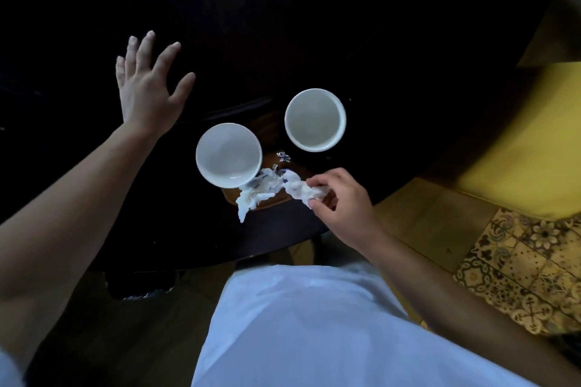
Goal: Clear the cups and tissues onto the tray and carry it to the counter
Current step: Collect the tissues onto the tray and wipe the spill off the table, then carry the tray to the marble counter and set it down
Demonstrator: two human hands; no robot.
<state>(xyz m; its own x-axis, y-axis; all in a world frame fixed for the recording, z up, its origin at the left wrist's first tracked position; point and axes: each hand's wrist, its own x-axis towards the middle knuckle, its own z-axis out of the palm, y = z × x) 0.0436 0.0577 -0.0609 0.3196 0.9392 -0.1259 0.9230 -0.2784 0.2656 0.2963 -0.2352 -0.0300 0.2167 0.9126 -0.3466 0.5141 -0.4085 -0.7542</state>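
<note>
Two empty white cups stand near the table's front edge: one [229, 154] on the left and one [315, 119] further back on the right. Between them lies a small brown wooden tray [270, 129], mostly hidden in the dark. The left cup overlaps the tray; whether the right cup stands on it I cannot tell. Crumpled white tissue [257, 195] lies on the tray's front part. My right hand [339, 201] pinches another crumpled tissue [301, 188] just to its right. My left hand [147, 85] hovers open, fingers spread, over the dark table left of the cups.
The dark round table [283, 25] fills the upper view. A small foil scrap [284, 156] lies by the tissues. Yellow seating [518, 148] curves around the right side. Patterned floor tiles [518, 276] show at lower right. My white clothing [314, 324] is below.
</note>
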